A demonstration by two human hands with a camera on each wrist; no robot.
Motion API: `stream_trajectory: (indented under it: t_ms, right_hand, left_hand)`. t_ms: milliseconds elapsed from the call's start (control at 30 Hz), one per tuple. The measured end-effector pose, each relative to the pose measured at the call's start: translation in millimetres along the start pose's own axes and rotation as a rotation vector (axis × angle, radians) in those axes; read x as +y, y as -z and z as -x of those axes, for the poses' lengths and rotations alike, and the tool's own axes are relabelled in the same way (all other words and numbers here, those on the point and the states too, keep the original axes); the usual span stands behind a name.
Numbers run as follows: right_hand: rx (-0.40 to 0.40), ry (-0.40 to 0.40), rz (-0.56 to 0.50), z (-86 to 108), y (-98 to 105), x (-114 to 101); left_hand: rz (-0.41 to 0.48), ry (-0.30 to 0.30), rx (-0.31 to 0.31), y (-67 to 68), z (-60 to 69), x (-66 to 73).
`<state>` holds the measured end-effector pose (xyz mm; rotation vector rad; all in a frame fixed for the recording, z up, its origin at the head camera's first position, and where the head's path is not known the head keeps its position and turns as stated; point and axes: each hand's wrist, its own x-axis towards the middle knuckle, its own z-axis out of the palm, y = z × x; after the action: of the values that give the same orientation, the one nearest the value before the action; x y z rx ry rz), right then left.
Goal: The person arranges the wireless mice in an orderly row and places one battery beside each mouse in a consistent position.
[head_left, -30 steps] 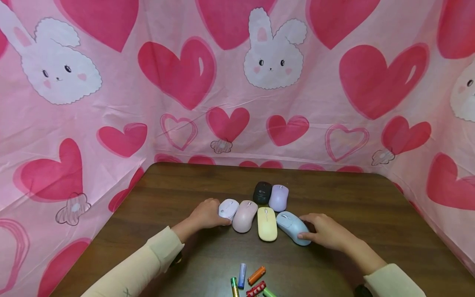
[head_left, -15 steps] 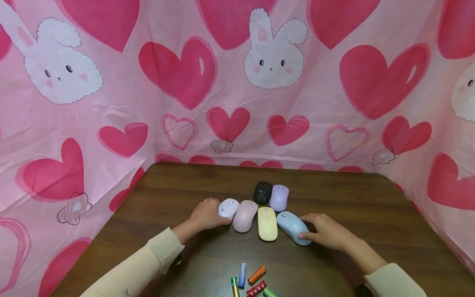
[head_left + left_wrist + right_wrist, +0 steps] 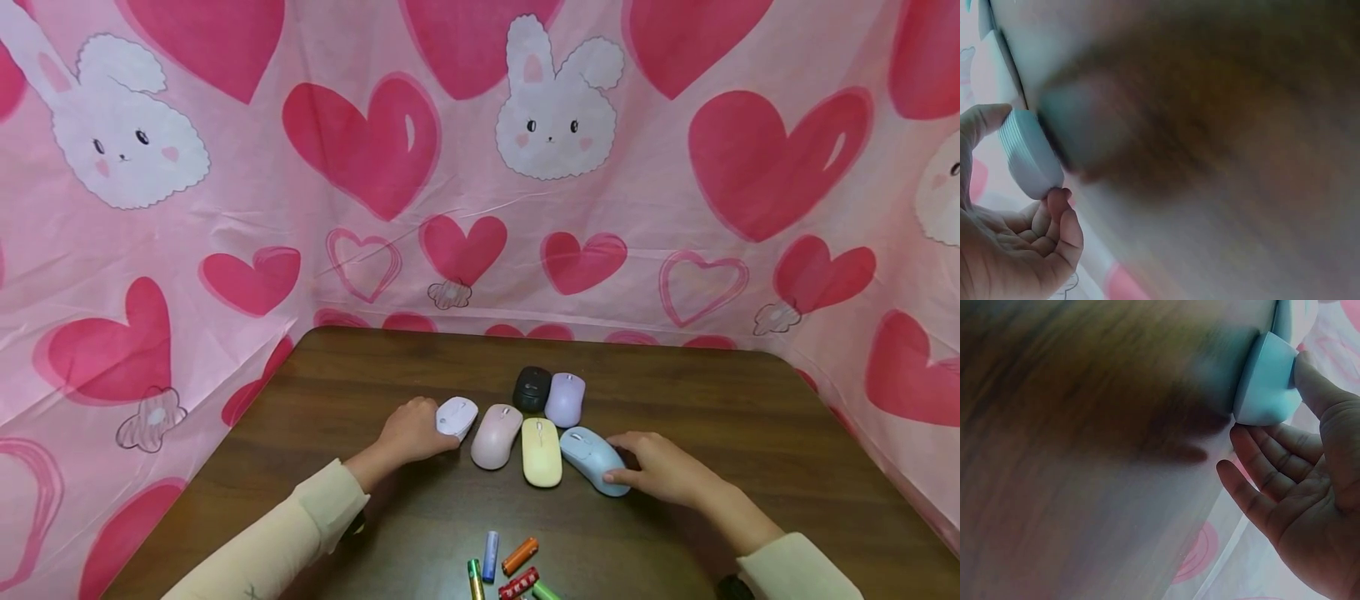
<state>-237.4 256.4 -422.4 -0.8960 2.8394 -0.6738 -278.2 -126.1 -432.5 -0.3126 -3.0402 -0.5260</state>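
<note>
Before a heart-and-rabbit backdrop [image 3: 525, 196], at a brown table [image 3: 405, 362], your right hand [image 3: 662, 468] and left hand [image 3: 407, 432] pinch a light-blue mouse [image 3: 591, 458] and a white mouse [image 3: 456, 416], respectively, at opposite ends of a row. A yellow mouse [image 3: 542, 454] and a pink mouse [image 3: 496, 437] lie between; a lavender mouse [image 3: 565, 402] and a black mouse [image 3: 532, 390] sit behind. Batteries [image 3: 520, 557] lie closer to you.

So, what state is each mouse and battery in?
White mouse: pinched by the left hand
Light blue mouse: slanted, held by the right hand
Pink mouse: resting, unheld
Yellow mouse: resting, unheld
Black mouse: resting, unheld
Purple mouse: resting, unheld
Blue battery: lying loose
Orange battery: lying loose
Red battery: lying loose
Green-gold battery: lying loose, partly out of frame
Light green battery: lying loose, partly out of frame
</note>
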Motion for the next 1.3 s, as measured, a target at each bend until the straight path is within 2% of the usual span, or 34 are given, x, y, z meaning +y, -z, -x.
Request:
stream_trajectory:
  t_ms: [500, 800, 1300]
  right_hand:
    - [-0.001, -0.011, -0.003, -0.3, -1.0, 0.5]
    - [0.001, -0.019, -0.002, -0.1, -0.9, -0.2]
    - [0.01, 0.014, 0.009, -0.7, -2.6, 3.6]
  left_hand:
    - [0.015, 0.101, 0.025, 14.7, -5.9, -16.7]
    - [0.014, 0.163, 0.031, 19.2, -13.1, -33.7]
    - [0.023, 0.217, 0.056, 23.5, -20.7, -56.9]
